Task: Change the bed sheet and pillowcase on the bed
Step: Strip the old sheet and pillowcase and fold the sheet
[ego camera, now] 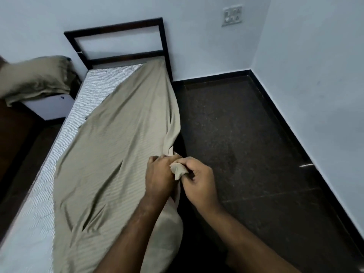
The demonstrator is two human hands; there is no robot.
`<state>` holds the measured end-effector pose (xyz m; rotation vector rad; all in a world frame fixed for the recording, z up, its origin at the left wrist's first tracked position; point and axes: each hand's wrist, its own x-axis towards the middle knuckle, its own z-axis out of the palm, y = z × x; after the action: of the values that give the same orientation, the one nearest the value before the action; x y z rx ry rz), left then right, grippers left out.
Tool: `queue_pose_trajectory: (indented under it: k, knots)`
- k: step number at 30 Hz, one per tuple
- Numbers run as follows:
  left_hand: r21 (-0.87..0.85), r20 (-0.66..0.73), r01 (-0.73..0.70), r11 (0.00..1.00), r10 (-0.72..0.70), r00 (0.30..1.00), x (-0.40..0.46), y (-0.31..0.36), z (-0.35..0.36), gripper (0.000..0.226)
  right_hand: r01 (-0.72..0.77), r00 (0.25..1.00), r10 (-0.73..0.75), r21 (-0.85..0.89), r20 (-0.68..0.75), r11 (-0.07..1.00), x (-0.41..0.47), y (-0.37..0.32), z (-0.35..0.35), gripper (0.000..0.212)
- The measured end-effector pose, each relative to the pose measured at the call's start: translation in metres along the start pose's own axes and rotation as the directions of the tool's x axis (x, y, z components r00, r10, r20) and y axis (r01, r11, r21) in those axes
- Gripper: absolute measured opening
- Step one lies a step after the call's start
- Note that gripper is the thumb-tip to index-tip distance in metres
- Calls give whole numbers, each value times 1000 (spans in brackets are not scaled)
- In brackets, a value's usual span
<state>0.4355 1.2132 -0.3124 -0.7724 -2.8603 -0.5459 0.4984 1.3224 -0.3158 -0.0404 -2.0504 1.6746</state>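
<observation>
An olive-beige bed sheet (118,146) lies loosely along the right part of a white striped mattress (59,146), leaving the left strip of the mattress bare. At the bed's right edge, my left hand (160,176) grips a bunched fold of the sheet. My right hand (199,182) pinches a small corner of the same sheet just beside it. A pillow in a matching olive case (37,79) rests on a low white stand to the left of the bed.
A dark wooden headboard (118,44) stands against the pale wall. Dark speckled floor (246,138) runs along the right of the bed to a black skirting and the side wall. A switch plate (232,15) is on the far wall.
</observation>
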Motion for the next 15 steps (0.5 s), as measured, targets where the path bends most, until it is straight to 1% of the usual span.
queue_pose_trajectory:
  k: [1, 2, 3, 4, 5, 6, 7, 9, 10, 11, 12, 13, 15]
  knots:
    - [16, -4, 19, 1000, -19, 1000, 11, 11, 3, 15, 23, 999, -24, 32, 29, 999, 9, 6, -17, 19]
    - [-33, -22, 70, 997, -71, 997, 20, 17, 7, 10, 50, 996, -53, 37, 72, 998, 17, 16, -31, 24]
    - [-159, -51, 141, 977, -151, 987, 27, 25, 7, 10, 60, 991, -63, 24, 120, 998, 22, 29, -42, 32]
    - [-333, -69, 216, 918, -252, 965, 32, 31, 6, 12, 40, 987, -41, 8, 153, 999, 24, 47, -49, 40]
    - [-487, -80, 277, 828, -358, 930, 36, 37, 5, 14, -25, 984, 27, -9, 176, 1000, 28, 67, -55, 48]
    - [-617, -82, 304, 726, -443, 893, 40, 41, 3, 16, -103, 974, 110, -44, 197, 994, 32, 88, -57, 55]
    - [-727, -56, 315, 610, -509, 859, 46, 45, 0, 21, -175, 956, 194, -101, 220, 979, 37, 106, -57, 63]
    - [-873, 37, 310, 378, -582, 812, 56, 51, -6, 23, -270, 902, 318, -193, 291, 943, 46, 133, -47, 75]
    - [-912, 58, 290, 291, -607, 793, 61, 55, -11, 22, -282, 882, 331, -188, 335, 941, 54, 141, -40, 77]
    - [-940, 66, 262, 220, -634, 771, 64, 59, -15, 21, -264, 873, 310, -170, 376, 950, 62, 145, -33, 78]
    - [-959, 71, 231, 161, -658, 750, 68, 62, -18, 21, -224, 870, 266, -149, 416, 963, 70, 151, -24, 78]
    - [-971, 69, 204, 125, -672, 737, 72, 65, -21, 20, -196, 860, 239, -139, 451, 971, 78, 156, -17, 77]
    - [-985, 53, 150, 88, -673, 738, 79, 68, -24, 21, -189, 849, 240, -152, 471, 970, 97, 166, -3, 77]
